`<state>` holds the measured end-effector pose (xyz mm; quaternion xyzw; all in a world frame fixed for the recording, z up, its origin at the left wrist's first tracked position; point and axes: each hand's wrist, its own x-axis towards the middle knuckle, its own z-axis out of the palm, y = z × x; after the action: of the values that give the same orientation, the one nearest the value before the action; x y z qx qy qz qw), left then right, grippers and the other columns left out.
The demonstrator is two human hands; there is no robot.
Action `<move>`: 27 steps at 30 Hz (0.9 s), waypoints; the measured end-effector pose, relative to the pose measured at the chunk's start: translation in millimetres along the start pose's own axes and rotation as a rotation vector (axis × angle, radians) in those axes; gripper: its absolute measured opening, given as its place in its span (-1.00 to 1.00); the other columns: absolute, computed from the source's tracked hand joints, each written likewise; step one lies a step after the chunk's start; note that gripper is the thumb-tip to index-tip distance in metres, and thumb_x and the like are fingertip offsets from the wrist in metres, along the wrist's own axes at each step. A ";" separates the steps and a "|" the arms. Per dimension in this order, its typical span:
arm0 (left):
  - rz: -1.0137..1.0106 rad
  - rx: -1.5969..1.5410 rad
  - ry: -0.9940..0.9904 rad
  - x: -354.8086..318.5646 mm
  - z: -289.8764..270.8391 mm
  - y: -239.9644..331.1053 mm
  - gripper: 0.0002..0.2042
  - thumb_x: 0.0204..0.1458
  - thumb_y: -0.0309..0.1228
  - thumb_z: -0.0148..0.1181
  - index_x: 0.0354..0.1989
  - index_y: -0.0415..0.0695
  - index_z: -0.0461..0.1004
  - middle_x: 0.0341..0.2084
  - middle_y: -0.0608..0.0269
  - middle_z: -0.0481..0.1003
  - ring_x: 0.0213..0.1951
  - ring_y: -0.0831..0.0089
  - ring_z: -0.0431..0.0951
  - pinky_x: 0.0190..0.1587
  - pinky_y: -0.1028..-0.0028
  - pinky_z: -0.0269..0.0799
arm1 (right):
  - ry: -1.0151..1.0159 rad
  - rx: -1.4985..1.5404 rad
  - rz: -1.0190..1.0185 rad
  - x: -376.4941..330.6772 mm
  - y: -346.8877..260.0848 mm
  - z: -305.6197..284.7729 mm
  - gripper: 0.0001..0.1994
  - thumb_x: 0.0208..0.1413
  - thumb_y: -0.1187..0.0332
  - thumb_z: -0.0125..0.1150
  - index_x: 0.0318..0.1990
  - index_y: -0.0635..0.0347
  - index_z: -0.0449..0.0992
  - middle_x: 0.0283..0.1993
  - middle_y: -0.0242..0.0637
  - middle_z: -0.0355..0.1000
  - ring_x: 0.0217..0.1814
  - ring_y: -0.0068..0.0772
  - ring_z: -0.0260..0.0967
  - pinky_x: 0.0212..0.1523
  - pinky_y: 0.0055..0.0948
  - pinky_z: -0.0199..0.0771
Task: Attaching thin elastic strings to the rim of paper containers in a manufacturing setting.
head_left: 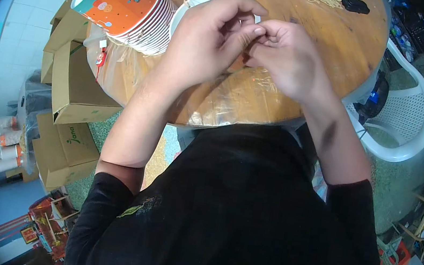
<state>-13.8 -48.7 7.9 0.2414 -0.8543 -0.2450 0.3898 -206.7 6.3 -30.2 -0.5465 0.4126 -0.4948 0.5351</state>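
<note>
Right now the left hand (pixel 209 34) and right hand (pixel 287 56) meet fingertip to fingertip, pinching something too small to identify, directly above the white bowl (pixel 186 7) on the bench (pixel 315 17).

packing workroom | stacked paper cups (pixel 126 6) | cardboard boxes (pixel 75 86) | plastic chair (pixel 409 117)

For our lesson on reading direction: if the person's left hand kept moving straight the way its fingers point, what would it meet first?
The left hand points rightward, so it would meet the right hand, whose fingertips it seemingly already touches.
</note>
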 end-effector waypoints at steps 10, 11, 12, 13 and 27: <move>-0.251 -0.488 -0.106 -3.7 -8.7 -6.1 -0.78 0.47 -0.52 0.28 0.21 -0.28 0.55 -0.39 0.33 0.63 -0.35 0.64 0.62 -0.23 0.60 0.55 | -0.004 0.093 0.018 -7.5 6.3 -3.7 -0.81 0.48 0.45 0.28 0.05 0.45 0.64 -0.04 -0.16 0.68 -0.04 -0.39 0.70 0.09 -0.35 0.76; -0.309 -0.564 -0.171 -4.6 -13.7 -5.4 -0.78 0.52 -0.45 0.20 0.21 -0.26 0.55 -0.43 0.34 0.62 -0.40 0.65 0.60 -0.31 0.61 0.47 | -0.002 0.093 0.019 -8.4 5.2 -5.1 -0.81 0.48 0.45 0.28 0.05 0.45 0.64 -0.04 -0.16 0.68 -0.04 -0.39 0.70 0.09 -0.35 0.76; -0.369 -0.638 -0.233 -6.4 -18.4 -5.8 -0.77 0.58 -0.38 0.13 0.22 -0.25 0.54 -0.48 0.34 0.61 -0.45 0.67 0.58 -0.39 0.62 0.39 | -0.016 0.080 0.038 -8.9 1.8 -4.9 -0.81 0.49 0.45 0.27 0.05 0.44 0.64 -0.03 -0.15 0.68 -0.03 -0.38 0.70 0.10 -0.35 0.77; -0.353 -0.666 -0.250 -10.2 -17.8 -13.0 -0.73 0.62 -0.29 0.05 0.25 -0.21 0.51 -0.54 0.35 0.57 -0.51 0.70 0.51 -0.48 0.60 0.27 | -0.031 0.067 0.057 -9.3 -0.3 -4.6 -0.81 0.50 0.44 0.27 0.05 0.44 0.64 -0.02 -0.15 0.68 -0.02 -0.37 0.71 0.11 -0.35 0.78; -0.471 -0.250 -0.399 -15.3 -22.1 -7.4 -0.80 0.32 -0.59 0.38 0.07 -0.24 0.63 -0.47 0.49 0.49 -0.42 0.70 0.47 -0.34 0.61 0.40 | 0.015 0.248 0.091 -16.2 11.9 -4.7 -0.80 0.53 0.44 0.25 0.11 0.41 0.65 -0.02 -0.16 0.69 0.01 -0.35 0.75 0.14 -0.41 0.78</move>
<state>14.0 -50.2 7.8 0.3299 -0.7979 -0.4736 0.1740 -213.1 20.3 -43.9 -0.4532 0.3764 -0.5213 0.6174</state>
